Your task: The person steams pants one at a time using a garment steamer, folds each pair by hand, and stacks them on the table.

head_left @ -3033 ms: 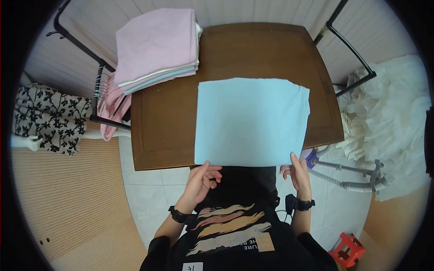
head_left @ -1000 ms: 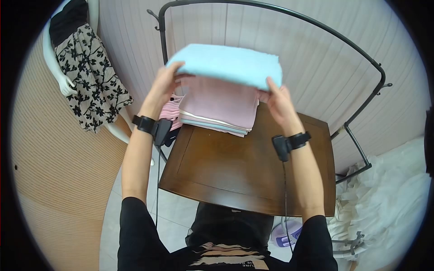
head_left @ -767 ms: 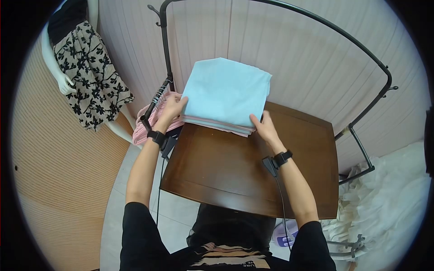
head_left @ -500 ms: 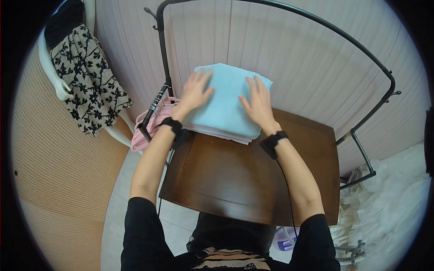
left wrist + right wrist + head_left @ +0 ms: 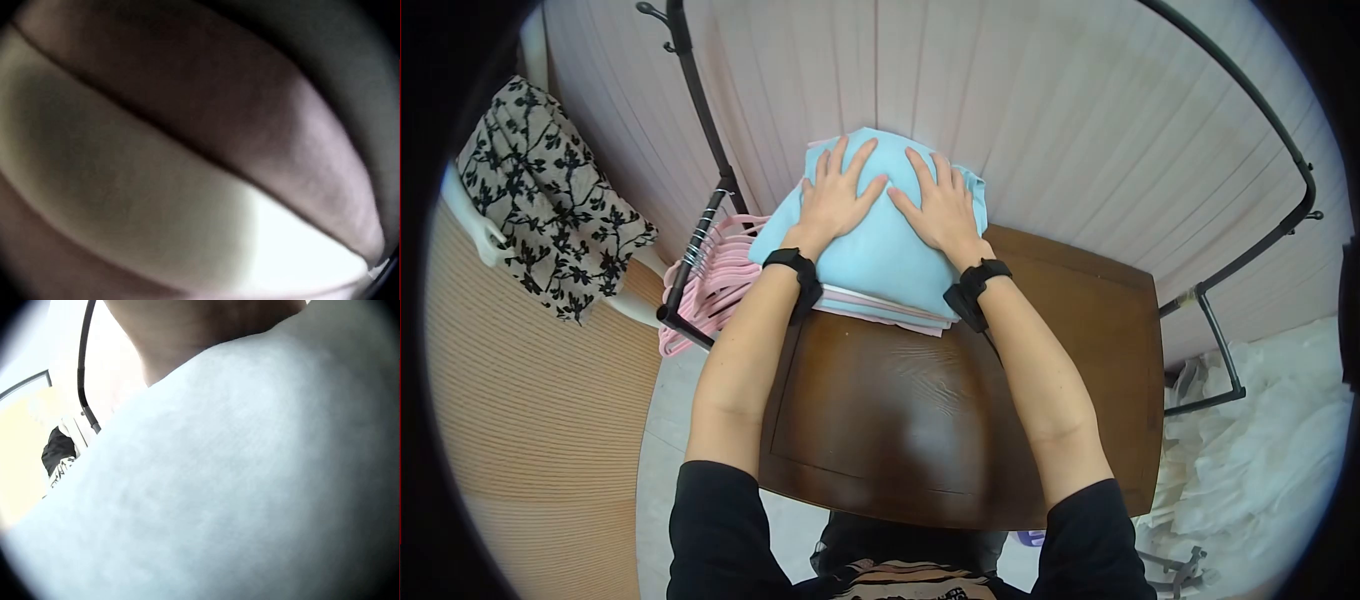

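A folded light blue cloth [image 5: 885, 265] tops a stack of folded cloths at the back left of the brown wooden table [image 5: 900, 430]. Pink, white and blue edges of the lower cloths [image 5: 890, 313] show along the stack's front. My left hand [image 5: 835, 205] lies flat on the blue cloth with spread fingers. Beside it, my right hand [image 5: 943, 212] presses the cloth's right half, its fingers also spread. Close folded layers [image 5: 125, 175] fill the left wrist view, dim and blurred. In the right wrist view the blue cloth bulges up near the camera, below part of the hand.
A black clothes rack [image 5: 700, 110] frames the table's back, with pink hangers [image 5: 720, 265] at its left. A mannequin in a floral skirt [image 5: 545, 195] stands further left. White ruffled fabric [image 5: 1260, 440] is piled at the right.
The blue cloth was carried from the table's front and laid on the pink-topped stack. Both hands then let go of its edges and moved onto its top, now pressing it down.
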The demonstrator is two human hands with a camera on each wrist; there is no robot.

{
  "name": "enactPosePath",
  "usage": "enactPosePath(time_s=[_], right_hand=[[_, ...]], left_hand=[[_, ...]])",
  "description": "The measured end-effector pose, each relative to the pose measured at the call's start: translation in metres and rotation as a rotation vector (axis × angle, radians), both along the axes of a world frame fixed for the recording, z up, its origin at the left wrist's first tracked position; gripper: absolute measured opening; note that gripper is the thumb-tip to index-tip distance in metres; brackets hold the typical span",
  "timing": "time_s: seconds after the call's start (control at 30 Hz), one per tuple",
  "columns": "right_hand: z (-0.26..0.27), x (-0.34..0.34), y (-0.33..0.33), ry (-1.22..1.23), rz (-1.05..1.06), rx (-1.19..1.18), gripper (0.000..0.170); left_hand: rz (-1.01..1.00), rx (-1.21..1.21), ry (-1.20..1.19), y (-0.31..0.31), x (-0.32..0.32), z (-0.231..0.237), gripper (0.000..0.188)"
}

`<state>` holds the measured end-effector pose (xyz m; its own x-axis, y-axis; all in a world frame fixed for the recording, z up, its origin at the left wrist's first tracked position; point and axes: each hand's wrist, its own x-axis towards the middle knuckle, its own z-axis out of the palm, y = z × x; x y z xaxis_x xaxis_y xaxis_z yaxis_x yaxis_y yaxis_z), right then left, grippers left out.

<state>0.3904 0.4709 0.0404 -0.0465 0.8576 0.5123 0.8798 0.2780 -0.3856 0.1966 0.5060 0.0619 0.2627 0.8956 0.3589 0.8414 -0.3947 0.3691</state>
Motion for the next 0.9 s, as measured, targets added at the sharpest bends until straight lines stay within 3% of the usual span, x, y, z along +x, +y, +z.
enactPosePath(time_s=[0.57, 0.9], right_hand=[[0.004, 0.000, 0.000, -0.117, -0.006, -0.082, 0.078], [-0.001, 0.001, 0.000, -0.008, 0.003, -0.085, 0.081]], left_hand=[[0.030, 0.162, -0.023, 0.004, 0.001, -0.022, 0.061], [-0.040, 0.315, -0.073, 0.021, 0.000, -0.041, 0.061]])
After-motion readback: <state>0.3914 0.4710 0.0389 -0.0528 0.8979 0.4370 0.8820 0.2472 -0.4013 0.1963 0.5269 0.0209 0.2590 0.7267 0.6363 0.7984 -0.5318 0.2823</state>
